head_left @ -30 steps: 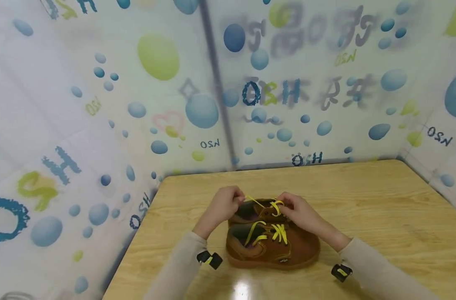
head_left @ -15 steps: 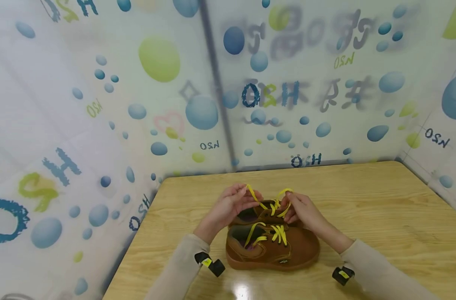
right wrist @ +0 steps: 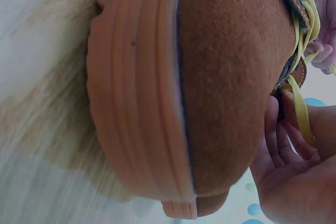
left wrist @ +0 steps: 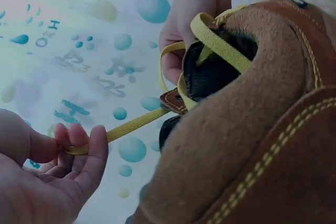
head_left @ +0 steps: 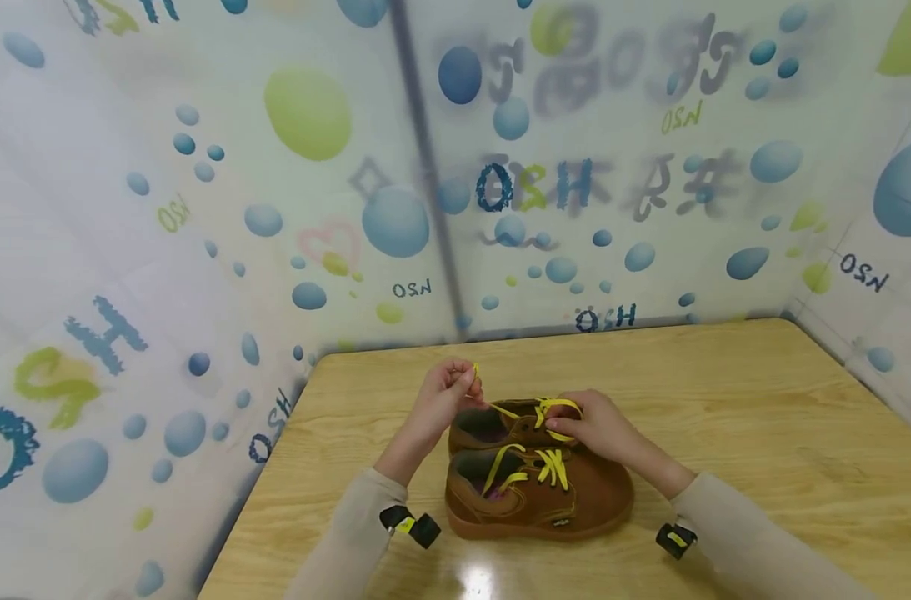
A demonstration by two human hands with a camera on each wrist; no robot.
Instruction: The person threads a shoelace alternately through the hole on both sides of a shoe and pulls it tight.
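Observation:
Two brown shoes with yellow laces lie side by side, toes to the right. My left hand [head_left: 436,408] pinches the yellow shoelace [left wrist: 139,124] of the far shoe [head_left: 463,439] and holds it taut, out to the left above the heel. At that shoe's lacing, my right hand [head_left: 605,429] grips the eyelet edge between thumb and fingers. A loop of lace hangs over that thumb in the right wrist view; the fingertips are partly hidden. Nearer to me stands the other shoe [head_left: 605,496], its lace ends [head_left: 515,479] loose around the opening.
Both shoes stand on a light wooden table [head_left: 725,400]. Behind it rises a pale wall sheet [head_left: 635,142] printed with blue and green drops. Black wrist cameras [head_left: 425,531] are strapped over both sleeves.
Both hands held raised lace half a second ago. My left hand has since pulled its lace leftward, while my right hand has come down onto the far shoe's lacing. The shoes stay in place.

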